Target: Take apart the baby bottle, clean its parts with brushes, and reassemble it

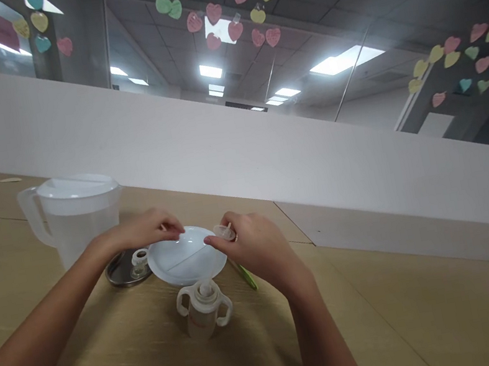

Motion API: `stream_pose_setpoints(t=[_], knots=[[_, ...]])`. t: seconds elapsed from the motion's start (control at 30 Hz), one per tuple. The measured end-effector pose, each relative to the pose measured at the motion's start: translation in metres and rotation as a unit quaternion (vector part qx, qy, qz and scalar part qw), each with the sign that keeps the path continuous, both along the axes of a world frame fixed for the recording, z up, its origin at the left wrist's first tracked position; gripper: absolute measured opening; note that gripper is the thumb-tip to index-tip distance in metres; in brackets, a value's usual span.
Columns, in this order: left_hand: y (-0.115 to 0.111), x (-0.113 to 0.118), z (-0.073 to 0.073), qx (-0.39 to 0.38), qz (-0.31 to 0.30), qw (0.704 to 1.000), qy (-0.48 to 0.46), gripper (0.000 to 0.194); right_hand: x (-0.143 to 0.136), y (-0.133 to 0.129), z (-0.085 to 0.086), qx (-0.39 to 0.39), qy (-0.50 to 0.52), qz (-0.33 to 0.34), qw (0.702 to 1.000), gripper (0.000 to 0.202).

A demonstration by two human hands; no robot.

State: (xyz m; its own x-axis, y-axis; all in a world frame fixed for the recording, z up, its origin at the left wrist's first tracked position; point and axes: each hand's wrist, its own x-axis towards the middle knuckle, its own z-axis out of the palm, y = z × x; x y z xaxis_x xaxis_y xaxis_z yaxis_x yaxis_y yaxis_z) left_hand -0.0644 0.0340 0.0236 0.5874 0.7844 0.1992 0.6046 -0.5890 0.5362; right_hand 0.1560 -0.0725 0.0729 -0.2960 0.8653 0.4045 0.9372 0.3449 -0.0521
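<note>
L hand [164, 225] by wht dish [185, 263], can't tell grip; R hand [259, 250] clamped on clr part [223, 232]; 2-handled cup [203, 317] nr dish.

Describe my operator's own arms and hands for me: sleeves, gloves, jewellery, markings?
The left hand and right hand are ungloved. Both forearms are bare where they show, without sleeves, watch, bracelet or visible markings. No ring shows, though some fingers are hidden.

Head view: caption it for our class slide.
Left hand and right hand at a white dish behind a two-handled cup.
</note>
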Motion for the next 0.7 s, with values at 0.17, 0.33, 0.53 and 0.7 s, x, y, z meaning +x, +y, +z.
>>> stream_pose_setpoints(t=[0.17, 0.33, 0.53, 0.7], knots=[[0.025, -0.024, -0.026, -0.040, 0.159, 0.969, 0.184, 0.008, 0.000, 0.004, -0.003, -0.025, -0.033, 0.005, 0.999, 0.031], [0.030, -0.028, -0.036, -0.137, 0.193, 0.941, 0.241, 0.015, 0.000, 0.009, -0.011, -0.087, -0.123, 0.059, 0.987, 0.036], [0.038, -0.025, -0.046, -0.172, 0.174, 0.932, 0.267, 0.028, -0.005, 0.019, -0.016, -0.161, -0.175, 0.076, 0.968, 0.046], [0.045, -0.033, -0.047, -0.172, 0.167, 0.930, 0.279, 0.040, -0.002, 0.023, -0.017, -0.185, -0.151, 0.088, 0.967, 0.049]])
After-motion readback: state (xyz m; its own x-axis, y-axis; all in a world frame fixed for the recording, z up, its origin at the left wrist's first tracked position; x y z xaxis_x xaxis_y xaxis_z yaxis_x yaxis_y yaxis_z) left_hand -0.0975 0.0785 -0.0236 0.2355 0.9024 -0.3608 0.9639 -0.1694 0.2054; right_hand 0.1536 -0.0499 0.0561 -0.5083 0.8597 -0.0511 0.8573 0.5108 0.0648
